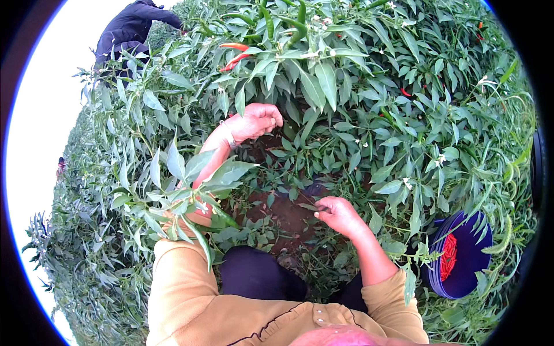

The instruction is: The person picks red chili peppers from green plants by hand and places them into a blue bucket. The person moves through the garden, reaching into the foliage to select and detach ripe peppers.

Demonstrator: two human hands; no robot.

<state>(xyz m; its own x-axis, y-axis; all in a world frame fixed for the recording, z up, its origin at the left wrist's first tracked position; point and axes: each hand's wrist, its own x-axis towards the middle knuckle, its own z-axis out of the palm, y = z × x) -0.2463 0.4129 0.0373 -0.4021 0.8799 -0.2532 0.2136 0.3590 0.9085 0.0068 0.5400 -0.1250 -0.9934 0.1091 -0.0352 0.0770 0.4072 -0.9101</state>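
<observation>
My left hand (259, 121), with a bracelet at its wrist, reaches in under the leaves of a chili pepper plant (316, 78). Its fingers are curled, and whether they hold anything cannot be told. Lower and to the right, my right hand (337, 212) pinches a thin stem with a leaf (306, 206) between thumb and forefinger, over bare soil. Red chili peppers (236, 61) and green chili peppers (298, 26) stand out among the leaves beyond my left hand. A leafy branch with green peppers (199, 229) crosses in front of my left forearm.
A blue bucket (474, 255) partly filled with red chili peppers (449, 257) stands tilted among weeds at my right. Dense pepper plants surround me. A person in dark clothes (125, 30) bends over plants at the upper left; another person (60, 166) is far off at the left.
</observation>
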